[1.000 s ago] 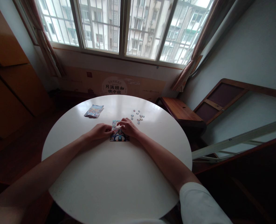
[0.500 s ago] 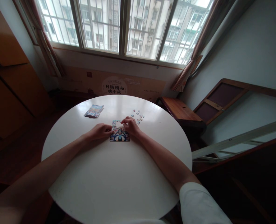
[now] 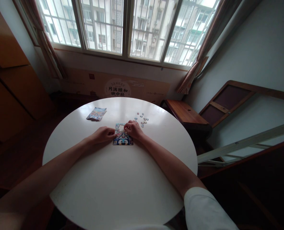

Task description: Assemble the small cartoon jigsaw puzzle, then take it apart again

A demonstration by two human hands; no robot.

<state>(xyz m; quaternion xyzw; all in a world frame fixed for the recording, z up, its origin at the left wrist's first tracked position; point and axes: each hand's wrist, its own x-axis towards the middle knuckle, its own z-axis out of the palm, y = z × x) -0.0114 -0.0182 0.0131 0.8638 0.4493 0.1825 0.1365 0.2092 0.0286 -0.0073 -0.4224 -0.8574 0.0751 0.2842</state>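
Note:
A small colourful jigsaw puzzle [image 3: 122,140] lies flat near the middle of the round white table [image 3: 118,179]. My left hand [image 3: 105,134] rests curled against the puzzle's left edge, fingertips touching it. My right hand [image 3: 132,129] sits on the puzzle's upper right part with fingers bent and pressed together over it; whether a piece is under them is hidden. Several loose puzzle pieces [image 3: 142,119] lie scattered just beyond my right hand.
A colourful printed packet [image 3: 96,113] lies at the far left of the table. A wooden bench [image 3: 185,116] stands to the right of the table under the window. Wooden frames lean against the right wall.
My right hand shifted from the puzzle's middle to its upper right, then drew slightly back left. My left hand stayed at the left edge.

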